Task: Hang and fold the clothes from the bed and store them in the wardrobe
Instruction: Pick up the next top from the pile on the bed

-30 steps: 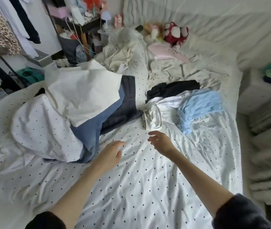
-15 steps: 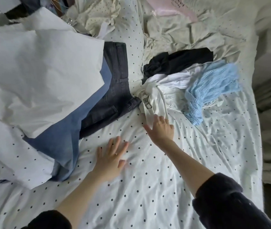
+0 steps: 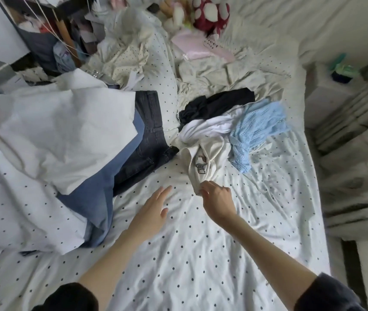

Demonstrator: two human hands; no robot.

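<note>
Head: R hand [image 3: 217,199] on cream top [image 3: 203,162]

Bedroom: bed [image 3: 201,254] strewn with clothes [image 3: 234,122]

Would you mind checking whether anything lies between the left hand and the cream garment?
Nothing visible does: only bare dotted sheet separates the open left hand from the cream garment, whose near edge the right hand pinches.

2 bare forearms — dark sleeves [image 3: 326,295] pushed up near the elbows — no rings or watch visible.
</note>
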